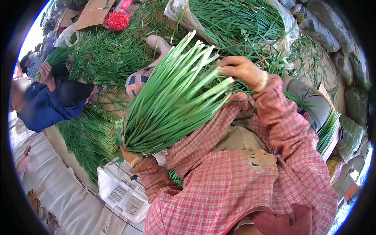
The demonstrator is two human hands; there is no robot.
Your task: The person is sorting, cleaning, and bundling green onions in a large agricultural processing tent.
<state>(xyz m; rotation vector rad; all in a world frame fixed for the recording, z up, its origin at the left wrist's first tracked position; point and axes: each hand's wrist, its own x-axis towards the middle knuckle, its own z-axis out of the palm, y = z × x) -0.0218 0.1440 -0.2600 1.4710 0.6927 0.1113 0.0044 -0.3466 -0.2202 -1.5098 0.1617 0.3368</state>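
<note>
A large fanned bunch of garlic chives [172, 102], with pale stalk ends pointing up and away, lies across the space before my chest. My left hand [131, 156] is closed round its leafy lower end, fingers mostly hidden behind the leaves. At the pale ends, my right hand [243, 71] is bent, thumb and fingers pinching some stalks; slight blur covers that spot. Both hands look gloved. Below the bunch, beside my left forearm, sits a white plastic basket [121, 192].
Loose chives [105, 58] cover the ground ahead. A clear plastic bag [290, 31] holds more at the top. Chives are heaped [92, 137] at left, near a seated person in a blue jacket [51, 103] holding chives. Red string [118, 20] lies beside cardboard [93, 13]. Filled bags [319, 29] line the right.
</note>
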